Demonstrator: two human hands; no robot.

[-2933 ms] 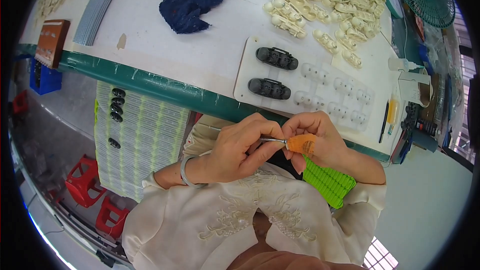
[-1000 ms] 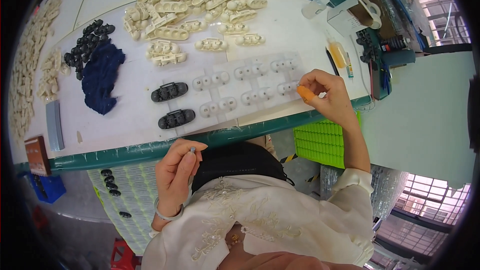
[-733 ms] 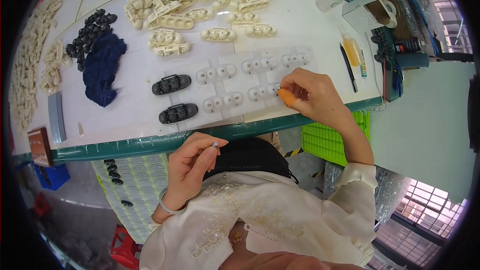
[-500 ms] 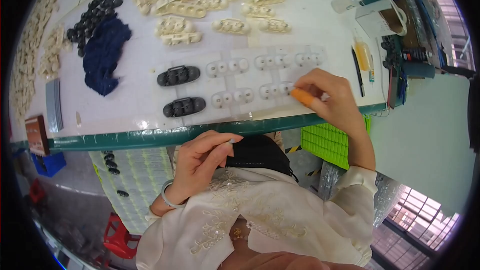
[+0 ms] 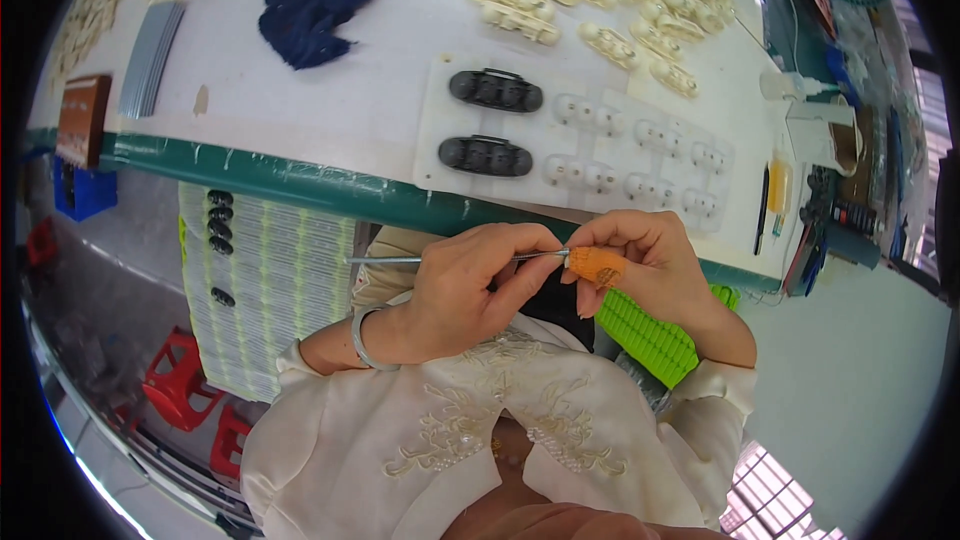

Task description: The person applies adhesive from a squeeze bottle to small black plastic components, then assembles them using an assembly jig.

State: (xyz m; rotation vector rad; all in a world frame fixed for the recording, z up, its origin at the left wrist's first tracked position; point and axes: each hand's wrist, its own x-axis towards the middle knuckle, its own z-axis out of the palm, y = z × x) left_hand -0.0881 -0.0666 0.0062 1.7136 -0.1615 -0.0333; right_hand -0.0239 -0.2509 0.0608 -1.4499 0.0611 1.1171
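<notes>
Head view: the left hand [image 5: 475,280] pinches a slim metal rod [image 5: 385,260], free end at nine o'clock; the right hand [image 5: 650,265], with an orange finger cover [image 5: 597,266], bunches at its tip, grip unclear. At twelve, two knobbly black pieces [image 5: 495,90] sit on a translucent tray [image 5: 432,130] near the table's [image 5: 300,120] rounded green edge [image 5: 250,180]; white surface stretches to fluffy navy cloth [image 5: 325,0] at eleven

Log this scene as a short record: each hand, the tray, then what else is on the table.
Left hand: grips a thin metal rod
Right hand: fingers at the rod's end, orange wrap on one; anything pinched there is too small to tell
Tray: two black parts at its left end
Table: cream parts beyond the tray; blue cloth farther left
</notes>
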